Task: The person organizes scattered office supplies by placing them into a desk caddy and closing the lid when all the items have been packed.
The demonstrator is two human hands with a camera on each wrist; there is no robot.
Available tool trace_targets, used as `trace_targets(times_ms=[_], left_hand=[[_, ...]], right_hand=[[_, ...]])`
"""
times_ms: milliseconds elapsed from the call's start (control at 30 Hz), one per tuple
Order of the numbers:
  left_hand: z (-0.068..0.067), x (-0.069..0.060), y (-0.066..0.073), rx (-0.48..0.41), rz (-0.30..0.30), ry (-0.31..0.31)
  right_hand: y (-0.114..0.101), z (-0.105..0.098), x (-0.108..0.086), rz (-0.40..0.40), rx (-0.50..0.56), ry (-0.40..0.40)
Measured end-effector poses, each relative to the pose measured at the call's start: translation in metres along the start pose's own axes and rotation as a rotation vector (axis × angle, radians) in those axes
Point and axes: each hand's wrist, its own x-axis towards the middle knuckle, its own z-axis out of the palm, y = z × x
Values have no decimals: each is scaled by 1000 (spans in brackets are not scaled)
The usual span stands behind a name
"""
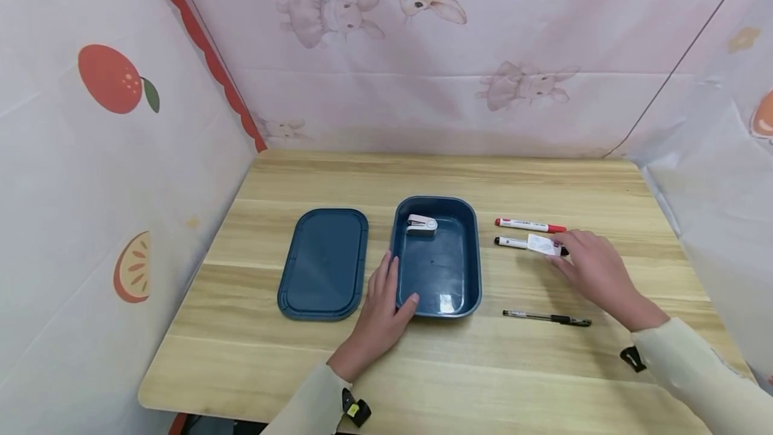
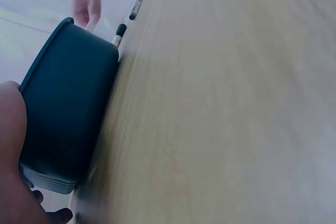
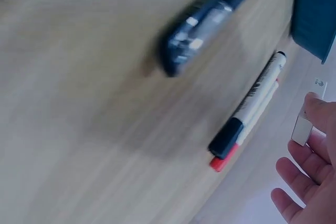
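My right hand [image 1: 594,270] pinches a small white block [image 1: 543,245] between thumb and fingers, above a black-capped marker [image 1: 510,242]. The right wrist view shows the block [image 3: 302,129] at the fingertips of that hand [image 3: 315,169], other fingers spread. My left hand [image 1: 379,311] rests against the near left corner of a blue box [image 1: 479,254], fingers fairly straight along its side and thumb at the rim. A pale pink stapler [image 1: 421,225] lies inside the box, at its far left. In the left wrist view the hand [image 2: 13,150] touches the box [image 2: 68,98].
A blue lid [image 1: 324,264] lies flat left of the box. Right of the box are a red-capped marker [image 1: 525,225], beyond the black-capped one, and a black pen [image 1: 546,317] nearer the front. Printed cloth [image 1: 374,106] hangs behind the wooden table [image 1: 241,348] and at both sides.
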Motion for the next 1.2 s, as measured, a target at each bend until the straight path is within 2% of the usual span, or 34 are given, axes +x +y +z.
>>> trace_targets(times_ms=[333, 667, 900, 1200], left_hand=[[-2, 0, 1, -5, -27, -11], [0, 1, 0, -4, -11, -5], [0, 0, -1, -3, -1, -5], [0, 0, 0, -17, 1, -7]], right_hand=[[-21, 2, 31, -15, 37, -21], [-41, 10, 61, -17, 88, -31], [-61, 14, 86, 11, 113, -91], [-75, 27, 104, 25, 148, -121]])
